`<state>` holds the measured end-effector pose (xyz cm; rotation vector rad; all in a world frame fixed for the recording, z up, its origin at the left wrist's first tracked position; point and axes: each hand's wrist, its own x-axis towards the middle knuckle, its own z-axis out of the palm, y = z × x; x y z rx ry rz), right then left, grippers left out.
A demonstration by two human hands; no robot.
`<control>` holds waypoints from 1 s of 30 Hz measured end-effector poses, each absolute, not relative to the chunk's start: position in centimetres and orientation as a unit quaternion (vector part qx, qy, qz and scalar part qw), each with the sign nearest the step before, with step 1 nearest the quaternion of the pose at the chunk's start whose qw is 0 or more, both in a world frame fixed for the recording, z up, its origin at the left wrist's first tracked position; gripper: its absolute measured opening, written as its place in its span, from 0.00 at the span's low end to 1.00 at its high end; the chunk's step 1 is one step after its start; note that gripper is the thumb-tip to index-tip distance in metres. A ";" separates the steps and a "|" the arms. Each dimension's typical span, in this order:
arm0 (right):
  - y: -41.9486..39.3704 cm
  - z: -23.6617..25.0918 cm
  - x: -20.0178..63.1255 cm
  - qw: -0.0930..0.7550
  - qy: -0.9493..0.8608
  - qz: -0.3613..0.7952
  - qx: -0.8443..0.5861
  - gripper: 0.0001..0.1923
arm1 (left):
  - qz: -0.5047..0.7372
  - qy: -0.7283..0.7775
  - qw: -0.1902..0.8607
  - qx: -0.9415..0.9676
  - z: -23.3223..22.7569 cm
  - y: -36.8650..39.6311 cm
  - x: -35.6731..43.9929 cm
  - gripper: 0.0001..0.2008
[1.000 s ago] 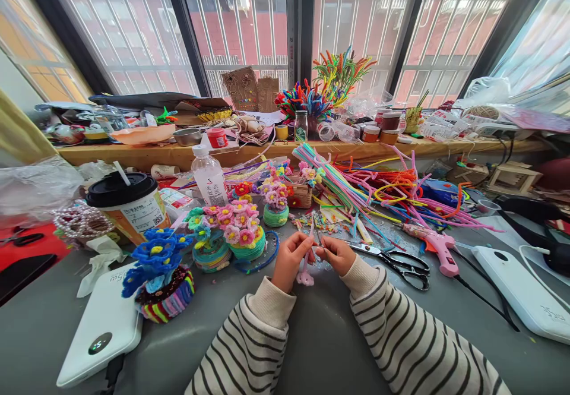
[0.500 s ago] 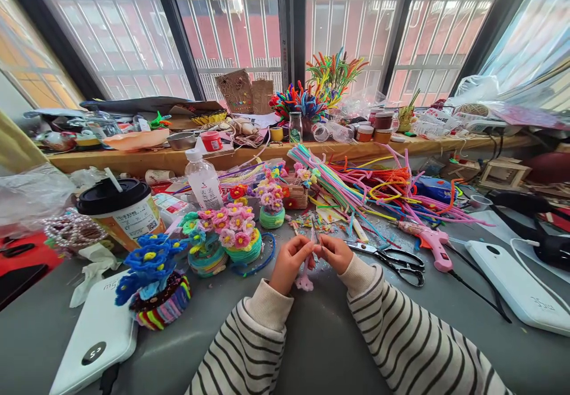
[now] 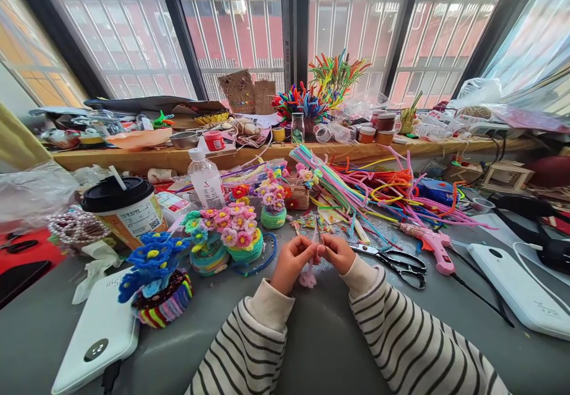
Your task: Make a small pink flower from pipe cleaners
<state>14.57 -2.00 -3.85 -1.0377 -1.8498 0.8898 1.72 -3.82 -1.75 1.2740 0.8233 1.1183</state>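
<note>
Slightly raised view; hands unmoved, hiding half the pink flower.

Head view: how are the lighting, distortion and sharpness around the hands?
Head view: strong daylight through the barred windows, no harsh glare on the grey table; wide-angle bending curves the window frames; left hand and right hand are sharp, the small pink pipe-cleaner piece between them slightly soft.

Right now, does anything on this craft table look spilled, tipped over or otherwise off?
Yes. Small colourful scraps lie scattered on the table just beyond both hands, and a clear jar lies on its side on the wooden shelf. Nothing looks broken.
</note>
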 end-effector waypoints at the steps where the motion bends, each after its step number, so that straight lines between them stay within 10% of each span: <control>1: -2.0 -3.8 14.5 0.404 -0.736 0.359 -0.409 0.26 | 0.484 0.355 0.587 0.543 -1.7 -3.8 1.7 0.09; 30: -2.3 -3.6 14.5 0.398 -0.734 0.336 -0.436 0.23 | 0.524 0.390 0.551 0.519 -1.9 -3.6 1.6 0.10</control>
